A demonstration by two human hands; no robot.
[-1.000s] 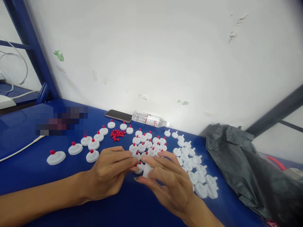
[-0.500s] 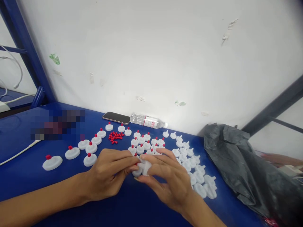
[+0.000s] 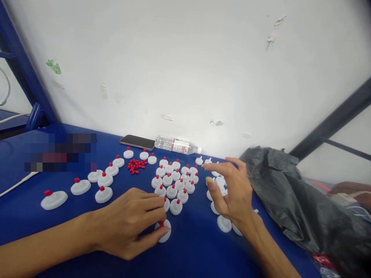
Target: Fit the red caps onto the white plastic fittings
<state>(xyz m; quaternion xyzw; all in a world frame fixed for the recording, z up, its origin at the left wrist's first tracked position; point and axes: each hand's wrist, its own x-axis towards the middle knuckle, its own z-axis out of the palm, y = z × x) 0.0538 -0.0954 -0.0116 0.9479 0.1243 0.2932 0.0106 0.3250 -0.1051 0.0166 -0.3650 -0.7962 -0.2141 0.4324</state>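
My left hand (image 3: 130, 222) pinches a white disc with a red cap (image 3: 164, 231) that rests on the blue table (image 3: 188, 251). My right hand (image 3: 232, 191) hovers with fingers spread and nothing in it over a cluster of plain white discs (image 3: 223, 224). Between the hands stands a group of white discs with red caps (image 3: 174, 181). A small heap of loose red caps (image 3: 135, 166) lies further back. Several more capped discs (image 3: 81, 186) run in a line to the left.
A phone (image 3: 137, 141) and a lying water bottle (image 3: 175, 144) sit against the white wall. A crumpled black plastic bag (image 3: 295, 204) fills the right side. A white cable (image 3: 16, 183) crosses the table at the left. Another person's hand (image 3: 348, 189) shows at the far right.
The hands have parted. My left hand has brought the capped disc down onto the table. My right hand has let go and moved right, above the plain discs.
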